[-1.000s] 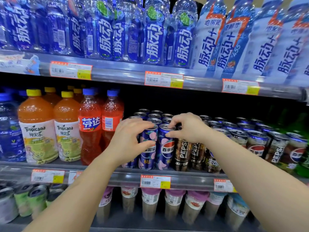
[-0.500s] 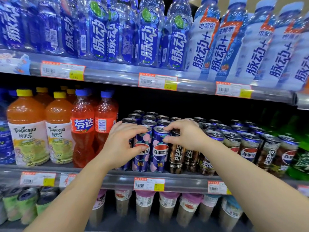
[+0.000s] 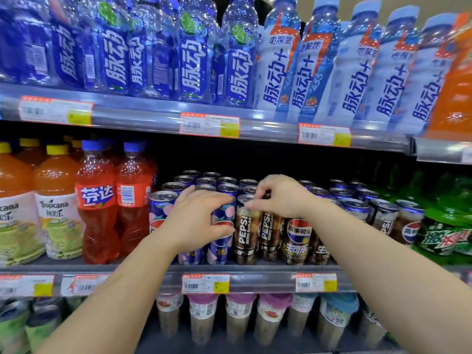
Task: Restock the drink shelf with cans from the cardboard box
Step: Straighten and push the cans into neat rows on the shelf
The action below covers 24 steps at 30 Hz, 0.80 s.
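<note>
Rows of slim cans fill the middle shelf [image 3: 265, 278]. At the front stand blue peach Pepsi cans [image 3: 160, 215] and, to their right, black Pepsi Zero Sugar cans [image 3: 271, 233]. My left hand [image 3: 196, 221] wraps the side of one blue peach can [image 3: 221, 245] in the front row. My right hand [image 3: 279, 198] pinches the top rim of the neighbouring black Pepsi Zero can [image 3: 245, 232] with thumb and fingertips. Both cans stand upright on the shelf. The cardboard box is out of view.
Orange Tropicana bottles [image 3: 57, 210] and red Fanta bottles [image 3: 97, 208] stand left of the cans, green Mountain Dew bottles [image 3: 444, 226] on the right. Blue bottles [image 3: 191, 60] crowd the upper shelf. Cups [image 3: 237, 318] line the shelf below. Price tags [image 3: 205, 283] run along the rails.
Both hands have shifted about one can to the right. My right fingertips went from a blue can's top to the black Pepsi Zero can's rim. The view drifted slightly.
</note>
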Each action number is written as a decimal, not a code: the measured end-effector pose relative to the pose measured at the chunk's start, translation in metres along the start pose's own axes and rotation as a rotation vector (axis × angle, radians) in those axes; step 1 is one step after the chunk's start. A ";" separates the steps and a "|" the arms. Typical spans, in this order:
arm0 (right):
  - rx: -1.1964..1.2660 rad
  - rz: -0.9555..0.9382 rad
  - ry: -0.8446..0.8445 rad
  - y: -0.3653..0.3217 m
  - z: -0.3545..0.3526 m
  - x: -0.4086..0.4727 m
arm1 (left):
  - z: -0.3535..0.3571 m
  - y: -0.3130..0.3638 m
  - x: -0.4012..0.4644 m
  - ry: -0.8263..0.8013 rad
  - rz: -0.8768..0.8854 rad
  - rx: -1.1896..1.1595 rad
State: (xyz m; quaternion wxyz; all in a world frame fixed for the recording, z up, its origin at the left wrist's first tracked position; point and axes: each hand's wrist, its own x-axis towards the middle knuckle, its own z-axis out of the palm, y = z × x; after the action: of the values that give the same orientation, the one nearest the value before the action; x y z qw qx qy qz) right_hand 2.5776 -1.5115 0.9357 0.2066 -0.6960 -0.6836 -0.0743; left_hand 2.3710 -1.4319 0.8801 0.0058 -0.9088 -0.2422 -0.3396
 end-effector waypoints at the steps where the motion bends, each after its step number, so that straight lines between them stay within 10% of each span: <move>1: -0.035 -0.001 0.021 -0.001 0.000 -0.001 | 0.002 -0.002 -0.001 -0.008 -0.007 0.004; 24: 0.036 -0.067 0.039 0.015 0.001 -0.007 | -0.002 0.008 -0.003 -0.006 -0.137 -0.120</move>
State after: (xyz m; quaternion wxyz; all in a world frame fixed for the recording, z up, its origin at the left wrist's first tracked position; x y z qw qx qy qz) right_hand 2.5915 -1.5177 0.9296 0.2297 -0.6673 -0.7036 -0.0827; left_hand 2.3712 -1.4406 0.8804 -0.0725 -0.8899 -0.2830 -0.3504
